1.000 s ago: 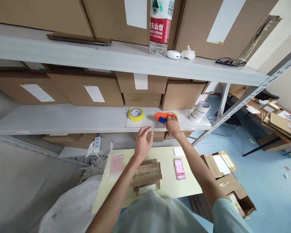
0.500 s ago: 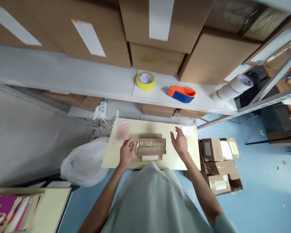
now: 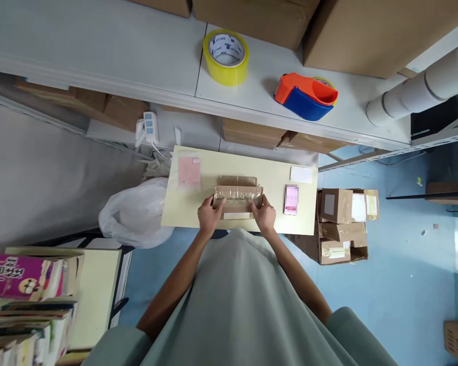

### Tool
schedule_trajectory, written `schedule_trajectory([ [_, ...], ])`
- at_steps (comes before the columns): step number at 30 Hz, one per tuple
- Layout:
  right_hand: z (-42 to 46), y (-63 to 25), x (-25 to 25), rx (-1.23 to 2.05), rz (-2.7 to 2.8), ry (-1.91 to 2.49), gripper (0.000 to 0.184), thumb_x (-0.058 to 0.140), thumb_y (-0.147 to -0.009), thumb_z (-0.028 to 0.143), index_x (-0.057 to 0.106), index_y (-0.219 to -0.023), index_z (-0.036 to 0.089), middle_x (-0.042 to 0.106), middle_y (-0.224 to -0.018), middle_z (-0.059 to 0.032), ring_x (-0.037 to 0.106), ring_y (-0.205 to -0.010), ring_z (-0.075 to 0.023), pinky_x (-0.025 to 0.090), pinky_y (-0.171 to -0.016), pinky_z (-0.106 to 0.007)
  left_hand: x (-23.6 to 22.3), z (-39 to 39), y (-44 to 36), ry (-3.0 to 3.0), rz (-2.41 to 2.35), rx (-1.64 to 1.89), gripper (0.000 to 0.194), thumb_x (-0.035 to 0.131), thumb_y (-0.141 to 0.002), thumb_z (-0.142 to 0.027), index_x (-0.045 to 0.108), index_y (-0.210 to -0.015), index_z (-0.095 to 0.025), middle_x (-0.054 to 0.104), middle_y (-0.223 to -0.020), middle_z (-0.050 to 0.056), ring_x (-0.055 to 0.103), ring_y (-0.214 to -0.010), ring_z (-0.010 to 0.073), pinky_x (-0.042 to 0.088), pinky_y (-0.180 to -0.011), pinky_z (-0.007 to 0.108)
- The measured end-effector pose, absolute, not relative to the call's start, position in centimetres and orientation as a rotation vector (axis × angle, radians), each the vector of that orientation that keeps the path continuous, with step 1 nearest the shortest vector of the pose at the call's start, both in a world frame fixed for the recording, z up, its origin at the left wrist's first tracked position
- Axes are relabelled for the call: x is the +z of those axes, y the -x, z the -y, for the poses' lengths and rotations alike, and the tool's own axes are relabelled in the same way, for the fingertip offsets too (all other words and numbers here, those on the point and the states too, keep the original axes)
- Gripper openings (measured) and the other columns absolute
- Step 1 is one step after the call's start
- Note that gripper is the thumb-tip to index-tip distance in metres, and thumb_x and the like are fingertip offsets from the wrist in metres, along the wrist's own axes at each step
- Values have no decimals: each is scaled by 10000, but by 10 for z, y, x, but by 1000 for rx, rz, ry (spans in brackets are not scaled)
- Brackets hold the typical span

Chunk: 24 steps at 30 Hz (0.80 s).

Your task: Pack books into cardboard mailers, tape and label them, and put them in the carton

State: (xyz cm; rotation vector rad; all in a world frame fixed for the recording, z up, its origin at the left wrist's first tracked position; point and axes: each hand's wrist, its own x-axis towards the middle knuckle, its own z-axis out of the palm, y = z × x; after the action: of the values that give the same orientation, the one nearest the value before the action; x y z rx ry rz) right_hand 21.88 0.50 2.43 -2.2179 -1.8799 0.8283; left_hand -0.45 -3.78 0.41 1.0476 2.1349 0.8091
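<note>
Two taped cardboard boxes lie on the pale yellow table in front of me. The upper cardboard box has shiny clear tape along it and rests over a lower box, whose far edge and white label show. My left hand grips the upper box's left end, thumb on top. At its right end my right hand holds it the same way. To the right of that hand lies a phone with a lit pink screen, below a white card.
A pink sheet lies at the table's left. On the shelf above stand a yellow tape roll, an orange-and-blue tape dispenser and white rolls. Boxes sit at right, a white plastic bag at left, books lower left.
Both hands have come in from either side and closed on the ends of the upper box. My view has tipped down, and the phone, partly covered before, now shows.
</note>
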Motion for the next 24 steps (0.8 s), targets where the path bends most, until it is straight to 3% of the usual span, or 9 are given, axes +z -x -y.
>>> schedule_trajectory([
  [2,-9,-224,20,844,1880,2178,600,395,-1106,697,720,-1205,202,786,-856,-103,710,-735,-256,423,-684,-290,2,37,10,-998,-2109,843,405,644,-1001,-522,822,-1135,-182,842,-1125,117,783,-1066,303,569,-942,352],
  [5,-14,-234,18,884,1891,2045,734,184,-1141,667,732,-969,210,691,-691,-62,587,-602,-202,353,-636,-280,-1,35,20,-989,-2068,830,408,592,-1025,-501,831,-1130,-187,849,-1125,104,782,-1074,296,568,-943,347],
  [9,-17,-243,28,953,1834,1918,763,192,-1117,710,711,-865,212,614,-616,-28,505,-566,-176,346,-608,-272,2,29,30,-1101,-2007,792,390,553,-1036,-457,822,-1143,-196,843,-1141,112,772,-1072,294,572,-968,366],
  [12,-19,-247,42,1004,1719,1823,697,302,-1107,704,748,-928,199,691,-710,-53,605,-650,-192,449,-642,-267,12,19,36,-1246,-1910,929,406,509,-1055,-441,799,-1199,-196,809,-1241,129,744,-1149,278,563,-1026,366],
  [14,-21,-252,51,1012,1614,1727,621,417,-1088,685,790,-1068,189,780,-940,-110,717,-845,-235,564,-748,-303,19,9,39,-1333,-1873,1018,410,502,-1060,-444,788,-1220,-197,784,-1244,137,727,-1159,267,563,-1037,361],
  [17,-24,-263,57,970,1496,1642,521,585,-1030,641,817,-1183,201,751,-1259,-157,746,-1080,-284,646,-913,-396,24,-4,43,-1388,-1841,1041,353,528,-1034,-392,786,-1183,-204,760,-1188,132,722,-1106,257,586,-986,353],
  [24,-11,-283,12,1185,1521,1676,425,559,-1007,478,821,-1225,223,762,-1241,-144,767,-1040,-269,695,-900,-428,-4,10,40,-1222,-1796,766,321,545,-942,-215,798,-1139,-224,797,-1246,103,739,-1174,269,568,-1084,391],
])
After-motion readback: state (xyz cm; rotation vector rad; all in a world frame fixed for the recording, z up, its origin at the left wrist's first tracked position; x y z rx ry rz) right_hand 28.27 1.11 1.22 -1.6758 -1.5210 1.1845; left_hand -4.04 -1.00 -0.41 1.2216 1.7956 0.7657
